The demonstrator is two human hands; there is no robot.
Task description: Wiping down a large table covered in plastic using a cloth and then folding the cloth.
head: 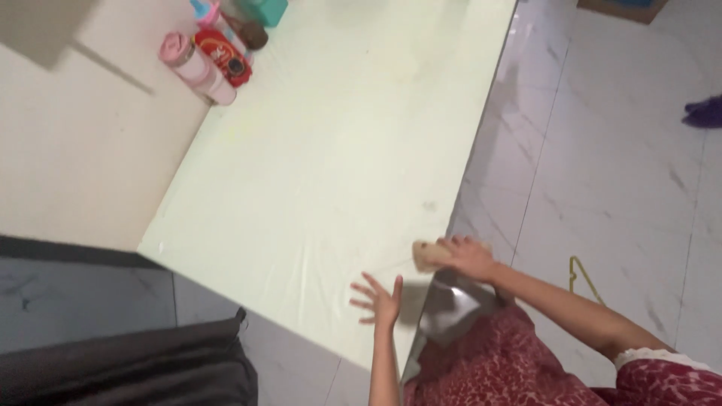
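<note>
Right hand (470,257): fingers curled over a tan sponge (427,256), pressing it flat at the table's right edge, near the corner closest to the person. Left hand (380,299): fingers spread, palm down, holding nothing, resting on or just above the tabletop; contact cannot be told. Table (316,173): pale green-white top, long, running away from the person; a faint smudge (429,205) lies on the top just beyond the sponge. Step in hand, by judgement: wiping the top, begun at the near edge, most of the surface not yet covered. The next stroke would call for steady downward pressure and a sweep away from the edge, with the left hand clear of the path. Far end: pink bottle (197,68) lying on its side, red tin (223,55) touching it, teal container (263,10) and other small items, blurred; well apart from the hands and no hindrance now. Floor (617,165): pale marble-look tiles; a yellow hanger (583,277) near the right forearm. Dark cloth (135,365) at lower left, off the table. Red patterned garment (504,368) below the hands.
</note>
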